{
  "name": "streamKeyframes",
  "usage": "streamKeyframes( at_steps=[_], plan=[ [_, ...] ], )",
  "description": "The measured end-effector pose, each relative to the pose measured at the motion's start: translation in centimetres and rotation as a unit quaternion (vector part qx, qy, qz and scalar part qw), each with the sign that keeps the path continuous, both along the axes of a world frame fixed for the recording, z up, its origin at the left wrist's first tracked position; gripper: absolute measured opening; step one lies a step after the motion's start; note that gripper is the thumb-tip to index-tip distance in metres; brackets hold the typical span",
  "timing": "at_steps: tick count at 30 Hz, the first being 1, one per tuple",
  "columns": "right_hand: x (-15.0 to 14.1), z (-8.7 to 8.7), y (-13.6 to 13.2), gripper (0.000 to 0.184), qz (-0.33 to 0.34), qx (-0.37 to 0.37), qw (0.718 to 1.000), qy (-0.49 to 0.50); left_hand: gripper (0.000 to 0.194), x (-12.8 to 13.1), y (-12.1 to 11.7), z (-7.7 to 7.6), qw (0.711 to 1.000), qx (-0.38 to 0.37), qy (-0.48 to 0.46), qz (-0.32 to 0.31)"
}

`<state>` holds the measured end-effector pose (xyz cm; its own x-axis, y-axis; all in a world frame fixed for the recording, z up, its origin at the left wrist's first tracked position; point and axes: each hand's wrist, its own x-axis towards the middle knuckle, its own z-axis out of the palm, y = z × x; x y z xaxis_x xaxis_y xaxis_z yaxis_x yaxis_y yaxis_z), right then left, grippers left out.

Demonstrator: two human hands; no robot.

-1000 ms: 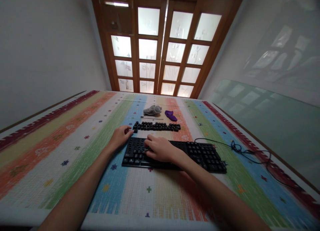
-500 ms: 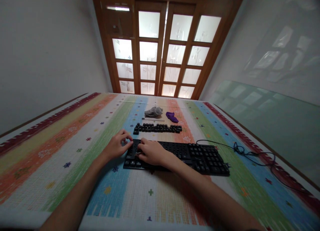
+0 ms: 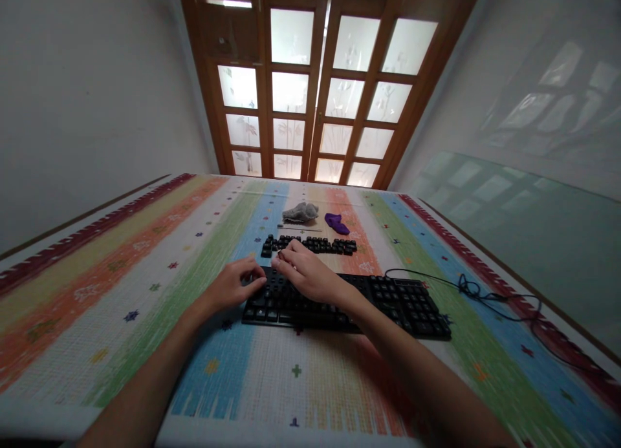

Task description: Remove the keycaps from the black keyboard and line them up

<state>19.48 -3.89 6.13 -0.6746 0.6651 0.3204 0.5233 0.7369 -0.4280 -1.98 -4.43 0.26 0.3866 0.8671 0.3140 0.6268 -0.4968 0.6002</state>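
A black keyboard [image 3: 407, 306] lies on the table in the middle of the head view, with many keycaps off its upper left part. My left hand [image 3: 236, 283] is at its upper left corner, thumb and forefinger curled together on the edge. Over the keyboard's top edge is my right hand [image 3: 310, 273], its fingers pinched; what they hold is too small to make out. Just behind the keyboard, loose black keycaps [image 3: 330, 245] stand in rows, partly covered by my right hand.
A crumpled grey cloth [image 3: 301, 213], a thin rod [image 3: 303, 229] and a purple cloth [image 3: 336, 224] lie behind the keycaps. The keyboard's black cable [image 3: 478, 293] is coiled at the right. A striped tablecloth [image 3: 204, 364] covers the table; wooden glazed doors [image 3: 320, 86] stand beyond.
My right hand moved left over the keys, then up and away toward the keycap rows. My left hand shifted from beside the rows onto the keyboard's upper left corner.
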Motion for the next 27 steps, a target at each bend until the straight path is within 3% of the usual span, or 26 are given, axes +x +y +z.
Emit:
streamKeyframes(
  at_steps=[6,10,18,24,27],
  plan=[
    [0.5,0.4,0.2,0.024,0.041,-0.054,0.996,0.051,0.021,0.0,0.0,-0.2,1.0,-0.004,-0.012,0.008],
    [0.4,-0.3,0.3,0.028,0.05,-0.094,0.989,0.1,0.02,0.0,-0.1,-0.2,1.0,-0.012,-0.019,0.013],
    [0.5,-1.9,0.2,0.031,0.06,-0.138,0.983,0.103,0.021,-0.1,0.1,-0.4,0.999,-0.029,-0.013,0.008],
    [0.4,-3.5,0.1,0.03,0.044,-0.257,0.95,0.17,0.022,0.0,0.1,-0.4,0.999,-0.042,-0.007,0.008],
    [0.2,-4.1,-0.2,0.031,0.024,-0.281,0.937,0.204,0.021,0.0,0.1,-0.5,0.999,-0.042,-0.01,0.014]
  ],
)
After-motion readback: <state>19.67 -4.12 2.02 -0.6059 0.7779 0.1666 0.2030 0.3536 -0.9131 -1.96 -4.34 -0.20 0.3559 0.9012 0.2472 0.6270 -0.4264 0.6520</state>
